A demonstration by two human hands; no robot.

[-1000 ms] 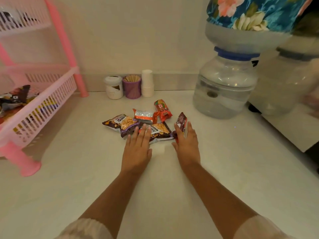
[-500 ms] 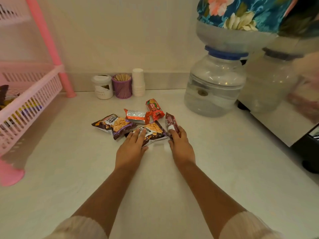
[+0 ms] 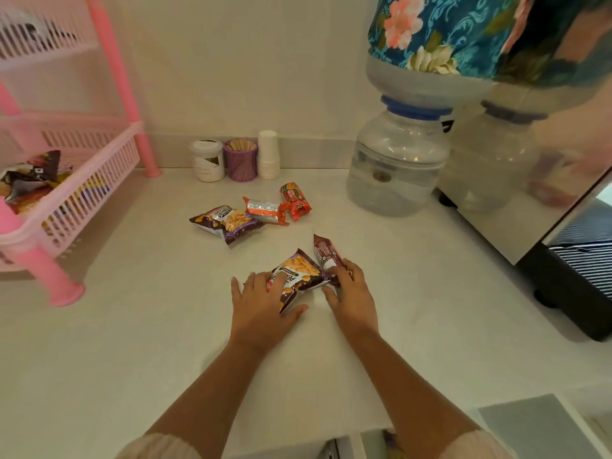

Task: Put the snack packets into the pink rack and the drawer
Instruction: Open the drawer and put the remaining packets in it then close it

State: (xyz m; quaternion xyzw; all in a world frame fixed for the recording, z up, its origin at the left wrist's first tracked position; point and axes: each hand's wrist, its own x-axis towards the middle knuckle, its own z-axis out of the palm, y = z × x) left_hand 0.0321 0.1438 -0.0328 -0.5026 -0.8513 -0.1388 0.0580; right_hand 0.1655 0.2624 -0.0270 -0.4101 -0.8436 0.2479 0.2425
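Note:
My left hand (image 3: 260,304) lies over a brown peanut packet (image 3: 299,273) in the middle of the white counter, fingers on top and thumb at its lower edge. Just to the right, my right hand (image 3: 352,293) curls its fingers round the near end of a maroon snack bar (image 3: 324,251). Farther back lie a second peanut packet (image 3: 228,223), a silver-and-orange packet (image 3: 266,210) and a red packet (image 3: 295,201). The pink rack (image 3: 86,180) stands at the left with several packets on its lower shelf. A drawer opening (image 3: 374,442) shows under the counter's near edge.
A white jar (image 3: 207,160), a purple stick holder (image 3: 240,160) and stacked paper cups (image 3: 268,154) line the back wall. A water jar (image 3: 397,167) under a floral cover stands at the right, beside a steel and black appliance (image 3: 563,246).
Both hands have pulled back toward me, dragging the peanut packet and the maroon bar away from the other three packets. The view has shifted, showing more of the rack.

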